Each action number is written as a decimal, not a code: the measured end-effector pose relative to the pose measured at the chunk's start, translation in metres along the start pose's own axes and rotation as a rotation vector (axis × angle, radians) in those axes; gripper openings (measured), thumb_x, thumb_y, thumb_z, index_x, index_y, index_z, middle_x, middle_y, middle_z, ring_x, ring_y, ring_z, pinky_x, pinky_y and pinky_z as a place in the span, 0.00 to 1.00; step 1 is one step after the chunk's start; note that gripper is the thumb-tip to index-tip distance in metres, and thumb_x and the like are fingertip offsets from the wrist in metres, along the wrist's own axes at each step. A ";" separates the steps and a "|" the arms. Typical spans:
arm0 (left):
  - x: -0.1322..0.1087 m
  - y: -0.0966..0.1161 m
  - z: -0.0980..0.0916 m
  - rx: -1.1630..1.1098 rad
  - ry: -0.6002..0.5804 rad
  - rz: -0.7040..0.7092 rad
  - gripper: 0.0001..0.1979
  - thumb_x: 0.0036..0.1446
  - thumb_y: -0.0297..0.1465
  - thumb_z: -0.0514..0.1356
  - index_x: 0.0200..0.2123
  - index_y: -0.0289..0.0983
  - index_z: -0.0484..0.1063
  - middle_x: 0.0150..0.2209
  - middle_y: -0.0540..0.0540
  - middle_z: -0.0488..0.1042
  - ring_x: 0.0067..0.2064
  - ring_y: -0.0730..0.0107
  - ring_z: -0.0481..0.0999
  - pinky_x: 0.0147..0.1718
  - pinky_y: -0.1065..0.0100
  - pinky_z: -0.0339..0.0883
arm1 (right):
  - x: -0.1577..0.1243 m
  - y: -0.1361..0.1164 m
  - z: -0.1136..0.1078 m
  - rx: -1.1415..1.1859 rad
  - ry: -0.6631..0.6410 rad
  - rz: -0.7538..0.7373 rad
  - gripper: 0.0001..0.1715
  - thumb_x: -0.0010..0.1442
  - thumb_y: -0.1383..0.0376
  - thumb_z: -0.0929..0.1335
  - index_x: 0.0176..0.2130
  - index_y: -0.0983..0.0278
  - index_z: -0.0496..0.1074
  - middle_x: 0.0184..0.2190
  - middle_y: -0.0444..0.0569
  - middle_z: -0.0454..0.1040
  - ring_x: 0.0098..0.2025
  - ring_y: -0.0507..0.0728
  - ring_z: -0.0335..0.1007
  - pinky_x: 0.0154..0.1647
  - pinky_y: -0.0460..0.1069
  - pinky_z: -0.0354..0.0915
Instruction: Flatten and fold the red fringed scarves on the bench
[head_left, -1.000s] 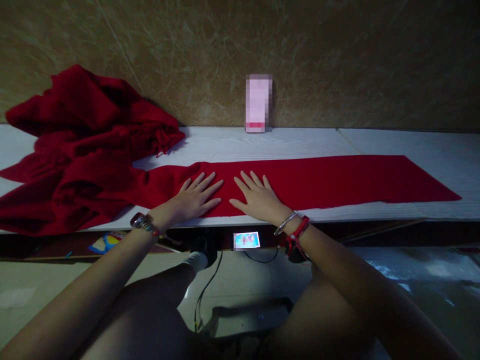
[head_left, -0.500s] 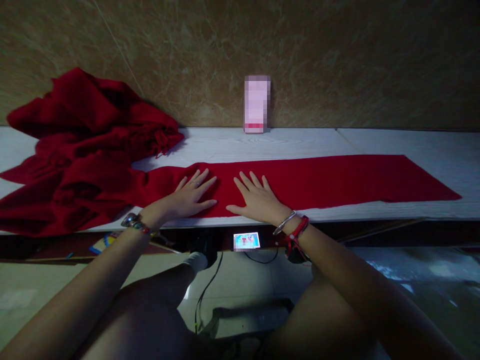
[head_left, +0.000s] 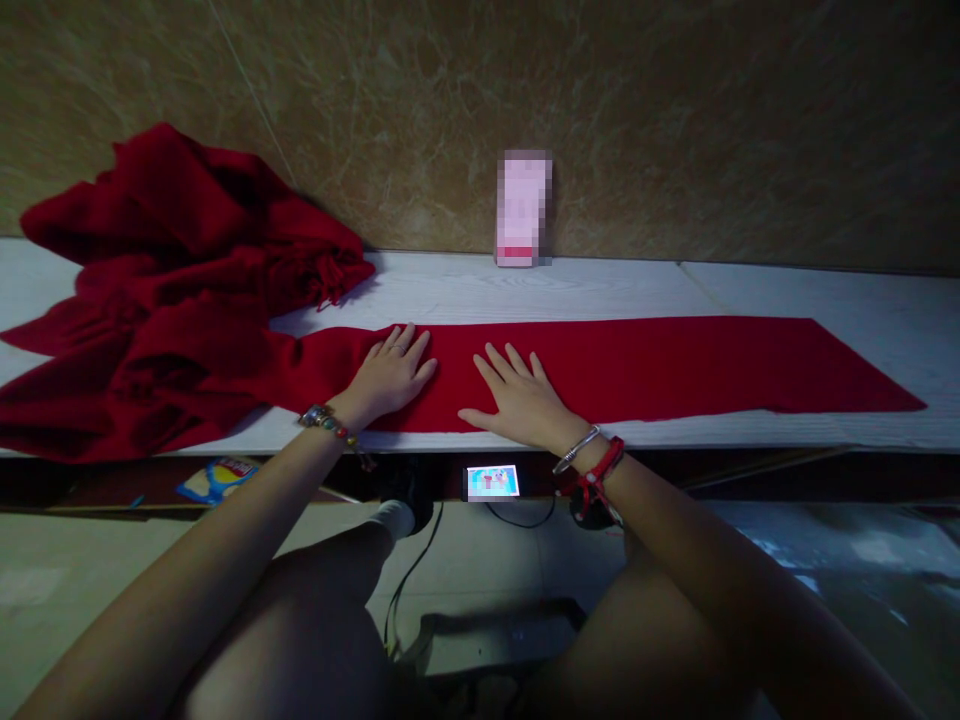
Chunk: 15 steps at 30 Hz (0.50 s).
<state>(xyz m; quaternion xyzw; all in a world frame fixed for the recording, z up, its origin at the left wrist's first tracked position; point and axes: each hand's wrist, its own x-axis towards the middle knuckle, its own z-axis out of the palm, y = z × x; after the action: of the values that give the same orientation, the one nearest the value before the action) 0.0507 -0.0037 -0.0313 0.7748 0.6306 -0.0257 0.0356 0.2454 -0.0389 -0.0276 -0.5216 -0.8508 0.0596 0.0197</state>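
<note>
From my remote seat I see both hands lying open and palm down on the red cloth strip [head_left: 675,365], gripping nothing. The left hand [head_left: 390,375] has its fingers close together, and the right hand [head_left: 517,400] has them fanned out. The two hands are near each other but not touching. The strip lies flat on the white tabletop [head_left: 525,290], with its long axis running left to right along the near edge. Most of its smooth length reaches away to the right, so the right hand is nearer the pointed far end. The left hand is nearer the crumpled red heap [head_left: 165,290], which the strip runs into on the left. A blurred pink upright object [head_left: 523,208] leans at the wall behind, well apart from the hands. I can pick out no container holding anything. Below the table edge a small lit screen [head_left: 493,481] glows between the wrists.
</note>
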 end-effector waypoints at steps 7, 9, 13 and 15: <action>-0.002 -0.028 -0.002 0.039 0.026 -0.198 0.30 0.63 0.39 0.37 0.65 0.32 0.48 0.67 0.36 0.46 0.67 0.47 0.44 0.60 0.43 0.42 | 0.000 0.001 0.002 -0.009 0.026 -0.003 0.48 0.58 0.39 0.56 0.66 0.65 0.50 0.68 0.53 0.45 0.68 0.68 0.36 0.65 0.66 0.40; -0.003 -0.029 -0.002 0.050 0.043 -0.217 0.30 0.63 0.40 0.38 0.65 0.33 0.50 0.66 0.36 0.48 0.66 0.46 0.46 0.59 0.42 0.43 | 0.000 0.001 0.003 -0.013 0.033 -0.001 0.47 0.58 0.40 0.56 0.65 0.64 0.51 0.67 0.53 0.46 0.68 0.67 0.37 0.65 0.65 0.40; 0.000 -0.035 -0.009 0.038 0.107 -0.217 0.27 0.63 0.37 0.38 0.62 0.35 0.55 0.62 0.35 0.60 0.63 0.49 0.58 0.58 0.43 0.46 | -0.001 0.000 0.002 -0.020 0.040 -0.002 0.47 0.58 0.40 0.56 0.65 0.64 0.51 0.67 0.53 0.46 0.68 0.67 0.37 0.65 0.65 0.40; 0.003 -0.044 -0.017 0.029 0.116 -0.244 0.26 0.63 0.33 0.38 0.61 0.35 0.59 0.58 0.34 0.66 0.59 0.51 0.65 0.56 0.44 0.50 | -0.001 0.000 0.001 -0.014 0.034 -0.003 0.47 0.58 0.40 0.57 0.65 0.65 0.51 0.67 0.54 0.46 0.68 0.67 0.38 0.65 0.66 0.40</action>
<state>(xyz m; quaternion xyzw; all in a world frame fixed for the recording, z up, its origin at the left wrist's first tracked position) 0.0085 0.0093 -0.0159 0.6928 0.7209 0.0059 -0.0158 0.2458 -0.0399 -0.0291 -0.5214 -0.8516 0.0446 0.0306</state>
